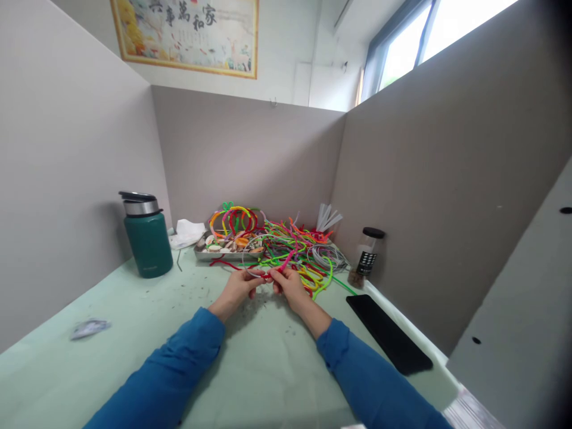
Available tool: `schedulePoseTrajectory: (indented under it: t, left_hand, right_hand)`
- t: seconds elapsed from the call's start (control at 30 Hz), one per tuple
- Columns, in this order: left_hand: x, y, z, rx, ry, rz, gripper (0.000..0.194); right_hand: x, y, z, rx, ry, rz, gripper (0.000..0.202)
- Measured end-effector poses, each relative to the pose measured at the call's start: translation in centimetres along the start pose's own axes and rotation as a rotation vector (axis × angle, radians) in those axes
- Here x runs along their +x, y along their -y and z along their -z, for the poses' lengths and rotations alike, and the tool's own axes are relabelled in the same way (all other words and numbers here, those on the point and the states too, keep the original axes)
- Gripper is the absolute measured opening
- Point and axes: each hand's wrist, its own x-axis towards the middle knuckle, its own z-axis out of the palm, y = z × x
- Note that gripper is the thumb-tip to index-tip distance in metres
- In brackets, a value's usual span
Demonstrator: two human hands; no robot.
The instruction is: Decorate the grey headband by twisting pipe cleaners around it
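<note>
My left hand [241,287] pinches a thin pale hoop [243,257], which curves up from the fingers. Close beside it, my right hand [288,285] is closed on a pink-red pipe cleaner [289,258] whose free end sticks up and to the right. Between the fingertips of both hands, a short red stretch lies along the hoop; whether it is wound around it is too small to tell. Just behind the hands spreads a tangled heap of coloured pipe cleaners [297,235]. The metal tray [210,257] behind my left hand holds shells or similar small pieces and several pipe-cleaner-covered hoops [241,217].
A green bottle [149,247] stands at the left, near crumpled white tissue [188,231]. To the right are a jar with a black lid [367,256] and a black phone-like slab [388,333]. Coiled grey hoops [328,257] lie beside the heap. Grey partitions [250,149] enclose the table.
</note>
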Motion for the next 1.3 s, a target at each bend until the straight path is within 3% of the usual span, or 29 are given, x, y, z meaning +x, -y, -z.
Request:
schedulePoseTrajectory:
  t: [0.17, 0.5, 0.73, 0.9, 1.3]
  left_hand:
    - [-0.14, -0.11, -0.01, -0.011, 0.032, 0.018, 0.033]
    - [-0.14, -0.2, -0.07, 0.071, -0.102, 0.074, 0.03]
    - [-0.25, -0.36, 0.03, 0.087, 0.028, 0.022, 0.041]
    - [-0.3, -0.13, 0.17, 0.178, 0.007, 0.024, 0.046]
    - [-0.4, -0.2, 0.01, 0.158, -0.031, 0.045, 0.045]
  right_hand:
    - [-0.1, 0.13, -0.08, 0.014, 0.001, -0.002, 0.027]
    - [-0.18, 0.36, -0.25, -0.019, 0.001, 0.002, 0.026]
    - [0.02, -0.08, -0.03, 0.019, -0.019, -0.006, 0.027]
    - [-0.18, 0.17, -0.14, 0.02, -0.015, -0.003, 0.027]
    - [-0.3, 0.49, -0.38, -0.046, -0.006, 0.008, 0.028]
